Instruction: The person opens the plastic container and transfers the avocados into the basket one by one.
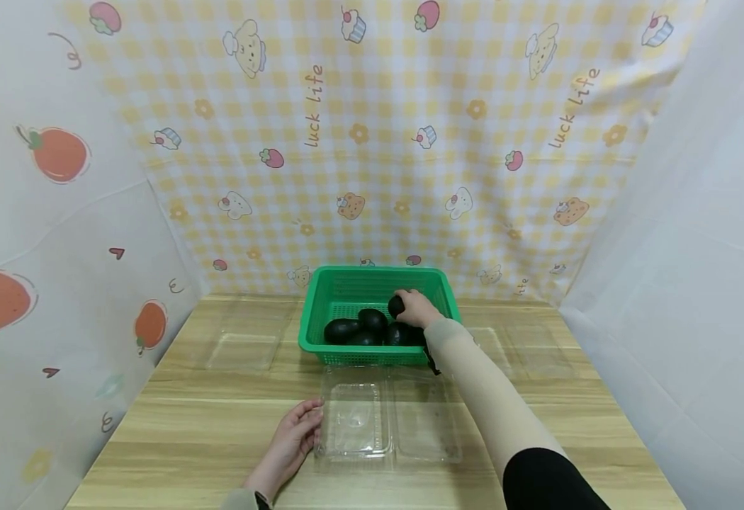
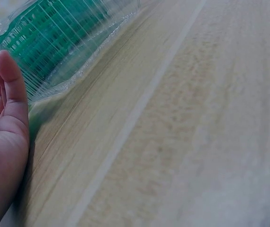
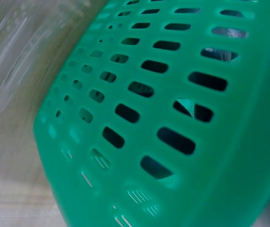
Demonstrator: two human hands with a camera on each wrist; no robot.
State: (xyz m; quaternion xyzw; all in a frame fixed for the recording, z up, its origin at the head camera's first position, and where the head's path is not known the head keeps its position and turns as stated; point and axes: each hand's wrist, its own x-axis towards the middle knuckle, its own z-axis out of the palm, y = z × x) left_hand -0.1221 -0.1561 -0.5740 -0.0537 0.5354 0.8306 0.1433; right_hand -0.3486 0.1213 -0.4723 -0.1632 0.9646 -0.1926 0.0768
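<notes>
My right hand (image 1: 418, 309) reaches into the green plastic basket (image 1: 306, 319) and grips a dark avocado (image 1: 395, 306) near its right side. Other dark avocados (image 1: 343, 331) lie along the front of the basket. In front of it sits a clear plastic clamshell box (image 1: 354, 418), its lid (image 1: 424, 418) folded out to the right. The fingers of my left hand (image 1: 297, 433) touch the box's left edge, slightly bent. The left wrist view shows this hand (image 2: 7, 109) right at the box's corner. In the right wrist view the basket's slotted wall (image 3: 173, 109) hides the right hand.
Another clear box (image 1: 241, 347) stands to the left of the basket on the wooden table (image 1: 219, 425). More clear plastic (image 1: 540, 350) lies to the right, partly behind the right arm. A checked cloth (image 1: 372, 170) hangs behind the table.
</notes>
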